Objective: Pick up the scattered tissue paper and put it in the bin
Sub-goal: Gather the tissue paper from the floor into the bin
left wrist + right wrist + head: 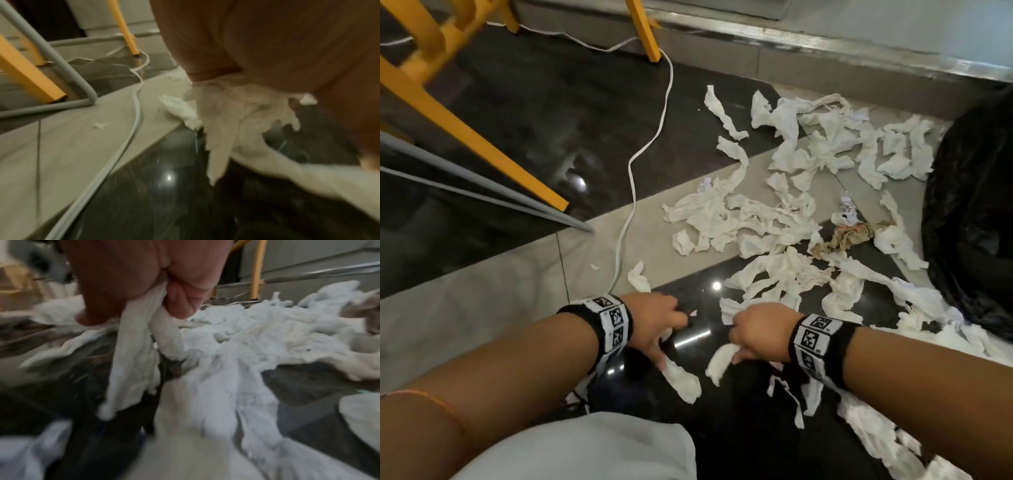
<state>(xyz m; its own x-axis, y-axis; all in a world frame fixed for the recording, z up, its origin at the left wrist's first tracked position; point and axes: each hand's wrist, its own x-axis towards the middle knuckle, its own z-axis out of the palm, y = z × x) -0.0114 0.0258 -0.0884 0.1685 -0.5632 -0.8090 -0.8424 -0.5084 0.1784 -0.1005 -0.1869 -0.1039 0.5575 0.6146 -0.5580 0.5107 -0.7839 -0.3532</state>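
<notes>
White tissue paper (753, 219) lies torn in several strips and wads across the tiled floor, thickest at the right. A black bin bag (972, 219) stands at the right edge, with tissue against its base. My left hand (664, 344) hovers low over the dark tile and pinches a tissue strip (683, 378) that hangs from its fingers. In the left wrist view that tissue (224, 123) bunches under my left hand (257, 56). Close beside it, my right hand (736, 346) grips another strip (719, 365). The right wrist view shows my right hand (164, 293) curled round that dangling strip (133, 363).
A white cable (635, 161) snakes across the floor left of the tissue. Yellow chair legs (482, 140) and grey metal legs (493, 192) stand at the left. A brown crumpled paper (846, 236) lies among the tissue. A raised step (825, 44) runs along the back.
</notes>
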